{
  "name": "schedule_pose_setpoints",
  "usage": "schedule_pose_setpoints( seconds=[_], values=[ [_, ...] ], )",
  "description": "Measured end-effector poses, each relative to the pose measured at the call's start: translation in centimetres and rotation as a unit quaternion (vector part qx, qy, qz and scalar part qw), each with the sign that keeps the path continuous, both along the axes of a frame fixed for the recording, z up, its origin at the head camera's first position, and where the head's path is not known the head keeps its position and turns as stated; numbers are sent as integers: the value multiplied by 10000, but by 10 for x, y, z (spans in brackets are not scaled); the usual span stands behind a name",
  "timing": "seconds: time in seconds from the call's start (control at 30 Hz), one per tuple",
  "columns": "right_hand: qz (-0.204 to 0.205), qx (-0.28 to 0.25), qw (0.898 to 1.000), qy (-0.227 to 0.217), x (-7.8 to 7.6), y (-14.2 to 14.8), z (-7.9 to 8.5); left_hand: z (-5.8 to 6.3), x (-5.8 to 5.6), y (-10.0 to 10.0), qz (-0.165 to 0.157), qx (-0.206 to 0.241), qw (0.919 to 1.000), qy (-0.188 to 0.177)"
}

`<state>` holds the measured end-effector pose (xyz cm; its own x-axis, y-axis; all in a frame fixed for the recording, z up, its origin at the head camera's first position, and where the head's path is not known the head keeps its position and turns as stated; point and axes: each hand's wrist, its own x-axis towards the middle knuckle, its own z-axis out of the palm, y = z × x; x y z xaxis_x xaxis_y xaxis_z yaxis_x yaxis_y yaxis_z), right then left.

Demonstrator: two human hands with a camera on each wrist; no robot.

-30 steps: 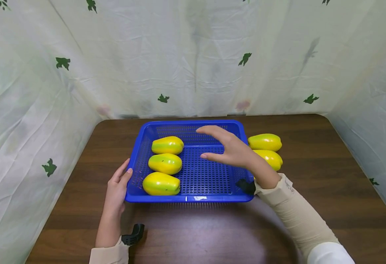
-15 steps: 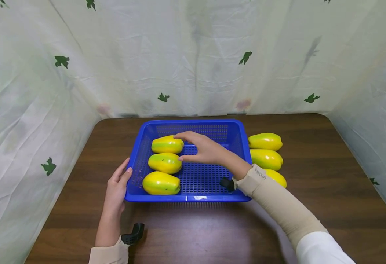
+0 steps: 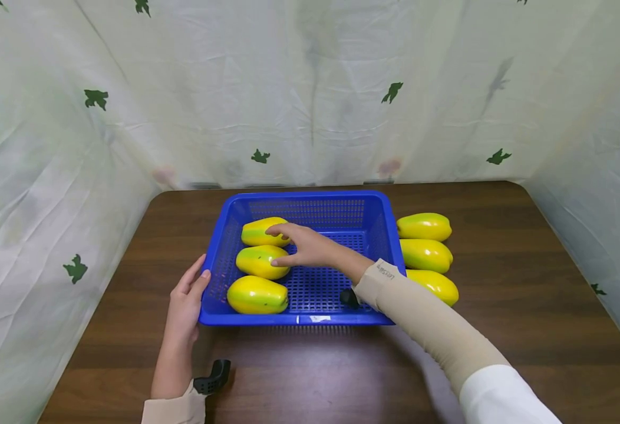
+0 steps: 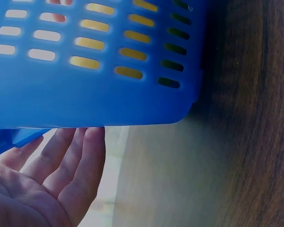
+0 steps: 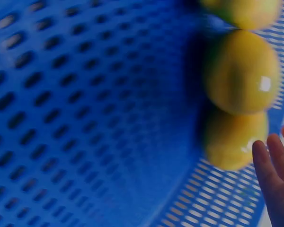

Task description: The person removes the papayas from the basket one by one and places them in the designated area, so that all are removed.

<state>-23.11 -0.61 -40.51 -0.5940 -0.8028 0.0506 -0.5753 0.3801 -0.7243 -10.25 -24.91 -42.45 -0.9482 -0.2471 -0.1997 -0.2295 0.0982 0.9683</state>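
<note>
A blue plastic basket (image 3: 320,319) with slotted sides stands on the table. Inside, along its left side, lie three yellow-green papayas: a far one (image 3: 254,232), a middle one (image 3: 257,261) and a near one (image 3: 257,295). My left hand (image 3: 185,306) holds the basket's left rim, thumb at the top edge; the left wrist view has its fingers (image 4: 87,161) against the basket's outside. My right hand (image 3: 307,246) reaches in from the right with thumb and fingers spread, over the far and middle papayas. In the right wrist view its fingertips (image 5: 260,153) overlap the edge of a papaya.
Three more papayas lie in a column on the table right of the basket: a far one (image 3: 424,227), a middle one (image 3: 428,255) and a near one (image 3: 437,287) partly behind the right sleeve (image 3: 432,324). A pale leaf-print curtain (image 3: 310,88) hangs behind the wooden table (image 3: 501,265).
My right hand has moved left across the basket to the papayas inside. The papayas on the right have come into fuller view as the arm passed. My left hand has stayed at the rim.
</note>
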Motion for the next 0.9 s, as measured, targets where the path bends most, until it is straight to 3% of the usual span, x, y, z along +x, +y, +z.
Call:
schedule_pose_setpoints(
  seconds=[0.5,0.9],
  values=[
    [446,674,9961,359,-1,-11,-15,1,-1,1,95,66,9999,-57],
    [350,874,9950,349,-1,-15,-17,1,-1,2,101,11,9999,-23]
  ],
)
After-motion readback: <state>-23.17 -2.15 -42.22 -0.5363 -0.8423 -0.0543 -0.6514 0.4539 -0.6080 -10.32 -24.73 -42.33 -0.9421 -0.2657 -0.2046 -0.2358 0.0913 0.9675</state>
